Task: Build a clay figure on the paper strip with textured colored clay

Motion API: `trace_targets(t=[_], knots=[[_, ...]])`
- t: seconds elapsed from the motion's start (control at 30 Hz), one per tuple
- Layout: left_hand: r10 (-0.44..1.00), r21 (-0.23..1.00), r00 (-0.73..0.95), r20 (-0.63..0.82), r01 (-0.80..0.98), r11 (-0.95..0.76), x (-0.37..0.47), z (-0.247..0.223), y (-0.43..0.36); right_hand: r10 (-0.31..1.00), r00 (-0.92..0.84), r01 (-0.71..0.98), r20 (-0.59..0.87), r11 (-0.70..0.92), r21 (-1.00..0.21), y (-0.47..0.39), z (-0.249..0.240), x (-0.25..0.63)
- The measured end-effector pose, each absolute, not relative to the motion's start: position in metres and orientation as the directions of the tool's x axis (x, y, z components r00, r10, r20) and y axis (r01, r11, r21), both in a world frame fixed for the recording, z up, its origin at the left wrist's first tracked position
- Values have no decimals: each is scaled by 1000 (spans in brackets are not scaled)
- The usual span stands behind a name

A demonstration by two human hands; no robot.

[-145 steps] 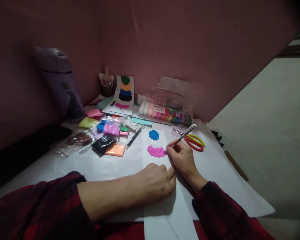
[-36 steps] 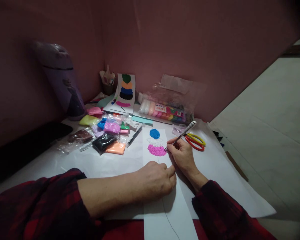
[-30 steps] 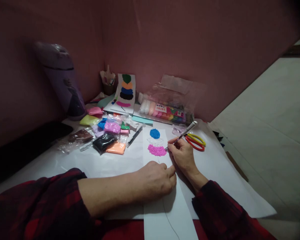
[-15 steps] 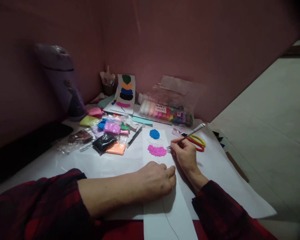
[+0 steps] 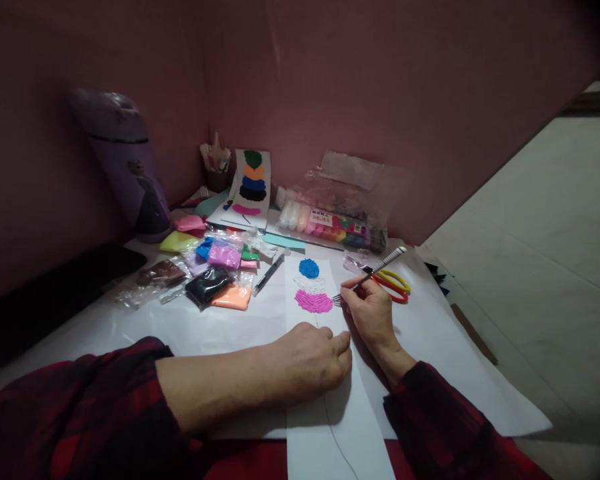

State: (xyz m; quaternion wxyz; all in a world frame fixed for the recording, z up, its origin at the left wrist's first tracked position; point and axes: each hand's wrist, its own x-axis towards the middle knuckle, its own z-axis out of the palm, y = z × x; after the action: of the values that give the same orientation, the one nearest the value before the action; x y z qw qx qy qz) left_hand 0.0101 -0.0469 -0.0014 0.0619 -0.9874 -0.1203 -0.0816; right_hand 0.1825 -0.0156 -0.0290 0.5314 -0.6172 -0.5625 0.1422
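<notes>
Right of centre, the right hand [image 5: 370, 308] pinches a striped-handled metal fork [image 5: 387, 261], its tip at the edge of a ridged magenta clay crescent [image 5: 314, 302] on the long white paper strip [image 5: 315, 440]. Lower centre, the left hand [image 5: 316, 360] lies curled over the strip; whether its fingers grip cannot be told.

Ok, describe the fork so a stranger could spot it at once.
On the white-covered table, find the white paper strip. At the right edge of its magenta patch, the right hand holds the fork. Its striped handle and prongs set it apart from the red and yellow loops beside it.
</notes>
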Motion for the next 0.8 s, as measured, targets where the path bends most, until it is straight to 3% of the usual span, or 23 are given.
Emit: trace_targets(t=[0.4, 0.8], knots=[[245, -83, 960, 138, 258, -963, 11, 0, -47, 873, 310, 581, 378, 141, -801, -16, -26, 180], [228, -94, 952, 205, 251, -963, 10, -4, -46, 855, 333, 580, 398, 147, -801, -18, -26, 180]])
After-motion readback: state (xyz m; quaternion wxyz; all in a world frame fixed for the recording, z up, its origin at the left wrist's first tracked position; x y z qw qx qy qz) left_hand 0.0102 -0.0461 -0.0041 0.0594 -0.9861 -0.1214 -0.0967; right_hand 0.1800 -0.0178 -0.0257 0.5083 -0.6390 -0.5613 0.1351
